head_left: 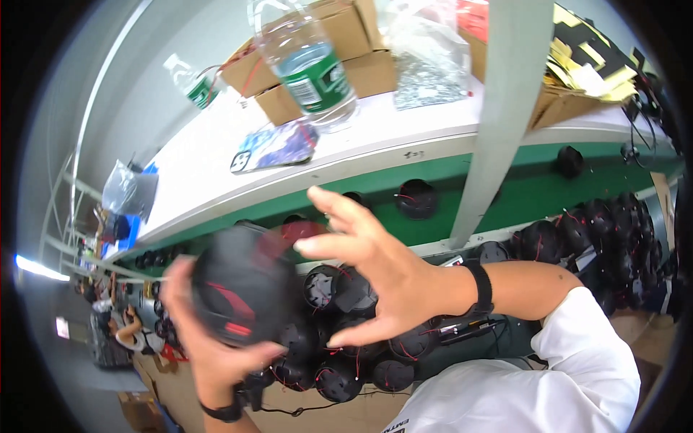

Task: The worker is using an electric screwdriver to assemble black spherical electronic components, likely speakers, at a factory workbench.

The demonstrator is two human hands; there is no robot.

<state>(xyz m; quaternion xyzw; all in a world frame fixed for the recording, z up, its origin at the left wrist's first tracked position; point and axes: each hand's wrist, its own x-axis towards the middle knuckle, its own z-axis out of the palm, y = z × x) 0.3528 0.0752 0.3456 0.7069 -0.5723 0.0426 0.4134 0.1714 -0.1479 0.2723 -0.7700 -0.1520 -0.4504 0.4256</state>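
My left hand point(209, 357) grips a black, rounded plastic housing point(245, 278), raised above the bench and smeared by motion. A bright red stripe shows on its lower side. The thumb lies along its bottom edge, and the fingers wrap its left side. My right hand point(393, 278) is just to the right of the housing, apart from it, fingers spread and holding nothing. Beneath both hands sit several similar black housings point(339, 379) with thin red wires, partly hidden by my hands.
A white shelf point(195, 169) runs across the far side, holding a water bottle point(310, 79), a phone point(274, 146), cardboard boxes and a clear plastic bag point(431, 68). A grey metal post point(505, 108) rises at right. More black housings point(613, 231) crowd the right. People work at far left.
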